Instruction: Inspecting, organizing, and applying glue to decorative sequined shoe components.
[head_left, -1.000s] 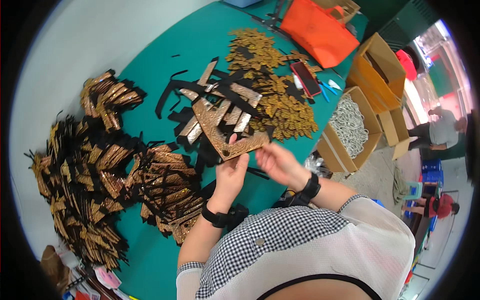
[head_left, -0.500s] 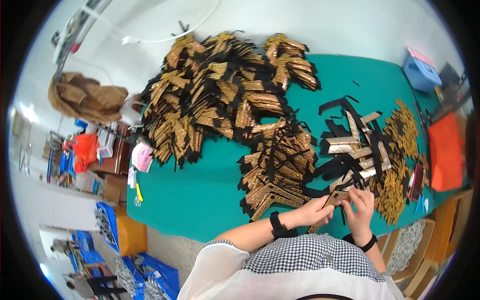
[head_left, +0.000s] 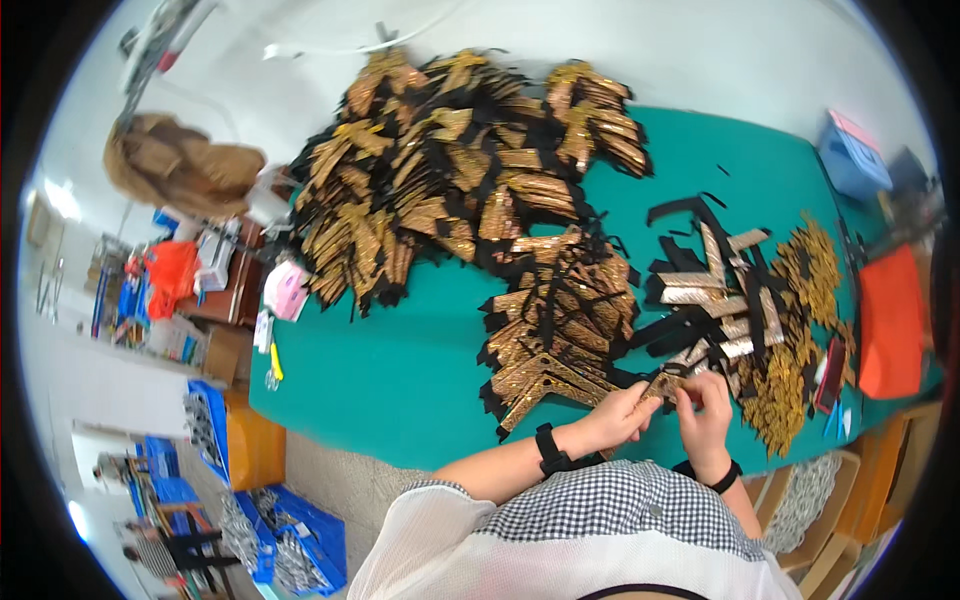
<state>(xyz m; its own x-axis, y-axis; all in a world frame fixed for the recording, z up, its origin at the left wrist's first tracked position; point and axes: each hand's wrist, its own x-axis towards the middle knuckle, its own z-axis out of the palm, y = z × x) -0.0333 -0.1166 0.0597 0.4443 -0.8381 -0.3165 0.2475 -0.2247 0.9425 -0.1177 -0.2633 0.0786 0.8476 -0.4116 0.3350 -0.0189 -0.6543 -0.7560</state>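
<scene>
One glittery gold piece (head_left: 662,385) — likely light, bendable, rough-faced, best taken by its flat edges — held over the green surface (head_left: 370,390) near its front edge, left hand (head_left: 614,416) closed on it, right hand (head_left: 708,412) curled at its right end, grip unclear.

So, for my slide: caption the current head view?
Left hand holds a gold piece, right hand at its end, near glittery heaps on a green table.

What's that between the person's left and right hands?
A gold sequined piece, gripped by the left hand and extending to the right hand, as the head view shows.
</scene>
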